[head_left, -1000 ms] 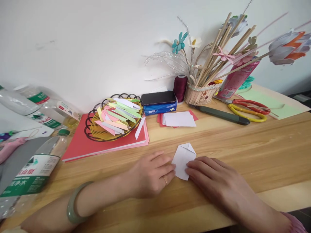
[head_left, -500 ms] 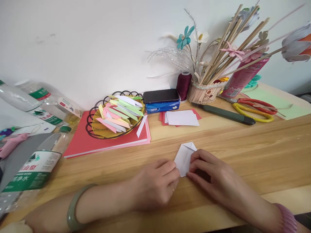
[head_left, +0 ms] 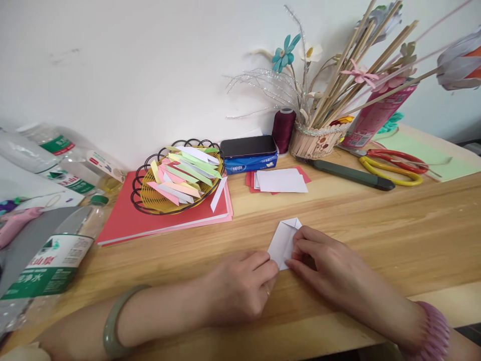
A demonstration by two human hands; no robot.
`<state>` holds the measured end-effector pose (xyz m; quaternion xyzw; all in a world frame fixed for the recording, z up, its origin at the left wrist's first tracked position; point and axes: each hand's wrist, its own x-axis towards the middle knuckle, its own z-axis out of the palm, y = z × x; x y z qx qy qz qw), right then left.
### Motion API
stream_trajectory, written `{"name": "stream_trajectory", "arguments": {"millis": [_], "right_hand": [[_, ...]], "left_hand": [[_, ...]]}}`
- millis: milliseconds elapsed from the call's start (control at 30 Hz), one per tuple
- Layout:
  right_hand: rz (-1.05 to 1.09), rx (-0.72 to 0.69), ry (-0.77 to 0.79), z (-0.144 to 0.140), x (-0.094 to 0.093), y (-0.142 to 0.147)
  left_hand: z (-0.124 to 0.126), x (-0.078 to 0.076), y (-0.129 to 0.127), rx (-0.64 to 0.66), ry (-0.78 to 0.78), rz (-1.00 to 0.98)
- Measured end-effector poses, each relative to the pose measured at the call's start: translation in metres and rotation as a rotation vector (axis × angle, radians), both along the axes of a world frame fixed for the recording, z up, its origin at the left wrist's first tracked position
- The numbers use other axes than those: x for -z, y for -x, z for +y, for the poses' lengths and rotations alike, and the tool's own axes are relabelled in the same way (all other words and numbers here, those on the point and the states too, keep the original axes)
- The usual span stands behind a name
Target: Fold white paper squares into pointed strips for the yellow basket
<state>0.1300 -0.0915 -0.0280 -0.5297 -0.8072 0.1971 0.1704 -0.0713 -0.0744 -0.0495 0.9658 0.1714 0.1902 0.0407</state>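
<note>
The folded white paper (head_left: 282, 241) lay on the wooden table (head_left: 376, 240), its pointed end aimed away toward the wall. Both the left hand (head_left: 240, 288) and right hand (head_left: 326, 265) pinched its near edges. It looked light, thin, easily creased; best held at the edges.

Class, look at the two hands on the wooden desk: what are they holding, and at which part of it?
A folded white paper, lying on the desk. The left hand pinches its near lower corner; the right hand presses its right edge.
</note>
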Motion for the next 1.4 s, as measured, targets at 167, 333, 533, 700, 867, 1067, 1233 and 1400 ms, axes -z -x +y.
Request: {"name": "stream_trajectory", "arguments": {"millis": [167, 333, 533, 700, 867, 1067, 1233, 1400], "right_hand": [[-0.026, -0.018, -0.050, 0.001, 0.001, -0.001], [-0.047, -0.020, -0.064, 0.001, 0.002, -0.001], [-0.093, 0.007, -0.050, 0.000, -0.001, 0.000], [-0.153, -0.001, -0.123, -0.002, -0.003, 0.000], [-0.099, 0.028, -0.168, -0.007, 0.001, -0.003], [0.015, -0.009, -0.057, -0.005, 0.007, -0.013], [0.002, -0.193, -0.170, -0.012, 0.005, -0.025], [-0.125, -0.303, -0.362, -0.035, 0.000, -0.008]], "left_hand": [[0.000, -0.002, -0.001, 0.009, 0.014, -0.005], [0.000, -0.002, -0.002, -0.002, 0.012, -0.017], [0.002, 0.000, -0.001, -0.037, -0.069, -0.068], [0.001, -0.001, -0.005, -0.055, -0.041, -0.016], [0.000, -0.006, -0.008, -0.087, 0.040, 0.006], [0.002, -0.010, -0.008, -0.087, 0.050, -0.011], [0.017, -0.005, -0.002, -0.034, -0.064, -0.044], [0.026, -0.004, 0.002, -0.041, -0.229, -0.043]]}}
